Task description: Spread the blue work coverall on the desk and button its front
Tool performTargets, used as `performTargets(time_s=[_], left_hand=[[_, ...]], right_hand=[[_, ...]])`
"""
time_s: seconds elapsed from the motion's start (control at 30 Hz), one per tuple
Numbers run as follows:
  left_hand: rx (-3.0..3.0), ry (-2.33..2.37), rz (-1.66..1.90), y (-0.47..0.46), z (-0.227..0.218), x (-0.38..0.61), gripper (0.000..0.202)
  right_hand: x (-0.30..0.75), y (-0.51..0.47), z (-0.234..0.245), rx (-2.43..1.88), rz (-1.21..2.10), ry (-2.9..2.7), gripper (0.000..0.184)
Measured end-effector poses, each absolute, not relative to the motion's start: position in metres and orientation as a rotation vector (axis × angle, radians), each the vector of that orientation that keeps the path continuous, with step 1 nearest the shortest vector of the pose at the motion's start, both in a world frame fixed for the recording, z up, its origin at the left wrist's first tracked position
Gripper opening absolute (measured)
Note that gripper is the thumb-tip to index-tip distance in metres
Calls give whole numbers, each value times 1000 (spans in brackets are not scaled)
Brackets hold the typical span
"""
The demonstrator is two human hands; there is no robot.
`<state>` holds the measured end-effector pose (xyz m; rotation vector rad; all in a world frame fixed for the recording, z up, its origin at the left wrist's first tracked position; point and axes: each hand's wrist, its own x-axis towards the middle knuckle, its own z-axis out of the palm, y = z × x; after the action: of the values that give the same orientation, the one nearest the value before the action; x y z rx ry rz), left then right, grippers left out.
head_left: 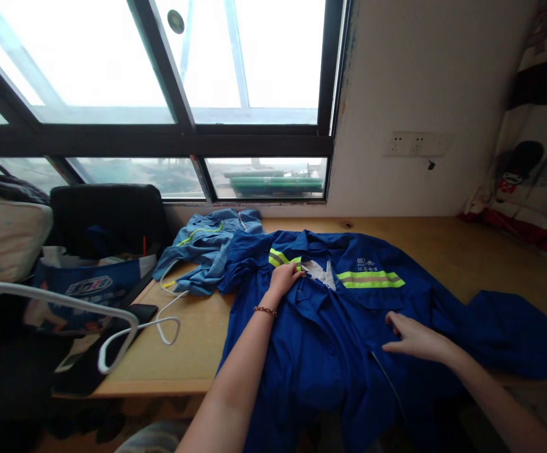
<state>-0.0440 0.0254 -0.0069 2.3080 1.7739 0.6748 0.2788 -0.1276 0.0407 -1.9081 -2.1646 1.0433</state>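
Note:
A dark blue work jacket [320, 358] with yellow-green and grey reflective strips lies spread over the wooden table, its lower part hanging past the front edge. White lettering sits above the right-hand strip, and a pale lining shows at the opening. My left hand [284, 280] is closed on the jacket's front edge beside the left strip; a beaded bracelet circles that wrist. My right hand [412, 338] hovers over the jacket's right side, thumb and fingers apart, holding nothing. Just below it runs a pale zipper [387, 379]. One sleeve [518, 333] stretches out to the right.
Behind the jacket on the left lies a lighter blue garment [207, 242]. A white cable [160, 324] curls over the wooden table [183, 352]. Further left are a black chair back [110, 217] and a blue printed bag [94, 286]. A wall socket [417, 144] and windows are behind.

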Motion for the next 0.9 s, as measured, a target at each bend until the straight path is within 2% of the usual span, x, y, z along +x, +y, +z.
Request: performTargets(time_s=[0.07, 0.13, 0.33, 0.47, 0.6, 0.67, 0.9], left_hand=[[2289, 1755, 696, 26, -7, -45, 28], [2268, 1728, 727, 27, -7, -46, 32], [2242, 1725, 781, 30, -11, -47, 35], [2247, 1743, 780, 30, -11, -47, 34], [2244, 1735, 784, 28, -9, -47, 33], [2233, 1735, 784, 27, -8, -46, 33], [2205, 1740, 790, 22, -7, -45, 33]], right_hand=[[286, -134, 39, -1839, 1326, -2071, 22], [280, -140, 41, -1711, 1435, -2008, 9], [195, -178, 49, -1425, 1163, -1980, 11], [139, -212, 52, -1302, 1010, -2333, 27], [134, -232, 49, -1757, 486, -2479, 47], [142, -238, 38, -1986, 360, -2427, 53], [158, -247, -11, -2089, 219, -2180, 29]])
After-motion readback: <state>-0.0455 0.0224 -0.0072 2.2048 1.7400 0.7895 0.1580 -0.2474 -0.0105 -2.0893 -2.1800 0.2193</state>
